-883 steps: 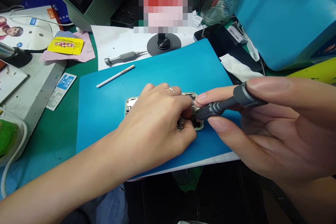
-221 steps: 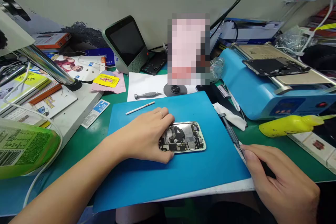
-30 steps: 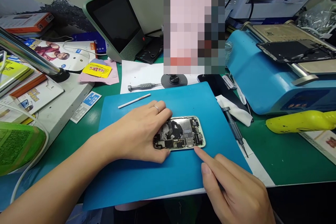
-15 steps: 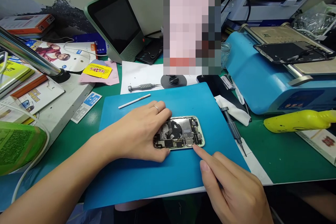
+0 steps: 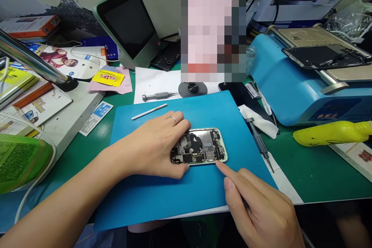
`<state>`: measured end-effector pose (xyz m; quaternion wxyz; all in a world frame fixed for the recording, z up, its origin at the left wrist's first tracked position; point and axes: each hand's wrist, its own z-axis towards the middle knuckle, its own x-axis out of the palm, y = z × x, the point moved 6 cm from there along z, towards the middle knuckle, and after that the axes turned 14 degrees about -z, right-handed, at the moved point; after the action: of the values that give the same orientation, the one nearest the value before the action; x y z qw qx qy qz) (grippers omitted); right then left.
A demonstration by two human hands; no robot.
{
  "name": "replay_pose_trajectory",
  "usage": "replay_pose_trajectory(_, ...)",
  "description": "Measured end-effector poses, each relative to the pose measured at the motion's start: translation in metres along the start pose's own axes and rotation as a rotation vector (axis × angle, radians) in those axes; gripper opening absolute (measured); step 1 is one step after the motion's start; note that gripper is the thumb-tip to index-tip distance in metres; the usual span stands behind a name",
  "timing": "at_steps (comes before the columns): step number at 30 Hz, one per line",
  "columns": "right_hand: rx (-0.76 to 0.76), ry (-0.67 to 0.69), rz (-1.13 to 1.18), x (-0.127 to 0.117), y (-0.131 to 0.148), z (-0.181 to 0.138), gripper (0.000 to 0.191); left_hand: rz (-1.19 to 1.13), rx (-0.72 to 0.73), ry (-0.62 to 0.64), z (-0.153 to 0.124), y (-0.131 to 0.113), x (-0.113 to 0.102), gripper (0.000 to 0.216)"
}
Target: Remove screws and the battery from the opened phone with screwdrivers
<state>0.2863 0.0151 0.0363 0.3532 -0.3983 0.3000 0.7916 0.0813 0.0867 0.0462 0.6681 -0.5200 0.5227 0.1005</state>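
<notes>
An opened phone [image 5: 200, 147] lies flat on the blue mat, its circuit board and inner parts exposed. My left hand [image 5: 161, 143] is closed around its left end, thumb on the near edge and fingers over the far edge, hiding that end. A ring is on one finger. My right hand [image 5: 258, 201] points with its index finger, whose tip is at the phone's near edge, by a silvery metal plate [image 5: 210, 157]. The thumb is apart from the index finger, and the other fingers are curled, with nothing visible in them.
On the blue mat [image 5: 139, 205] lies a thin white stick [image 5: 149, 111]. Screwdrivers [image 5: 260, 143] [image 5: 161, 95] rest right of and behind the mat. A blue machine [image 5: 276, 89] bearing a detached screen [image 5: 325, 56] and a yellow bottle [image 5: 331, 133] stand right. A display device [image 5: 128, 27] stands behind.
My right index fingertip has slid slightly right along the phone's near edge. The left hand keeps its hold on the phone, and the view has shifted a little.
</notes>
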Motion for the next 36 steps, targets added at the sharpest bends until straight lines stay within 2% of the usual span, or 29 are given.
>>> replay_pose_trajectory(10,0.009,0.036,0.02,0.0027,-0.0016,-0.0035,0.029,-0.012,-0.009,0.026,0.0,0.0,-0.0001,0.043)
replay_pose_trajectory(36,-0.003,0.018,0.023,0.0023,0.0008,-0.0017,0.028,-0.009,-0.01,0.028,0.0015,0.0003,0.0002,0.048)
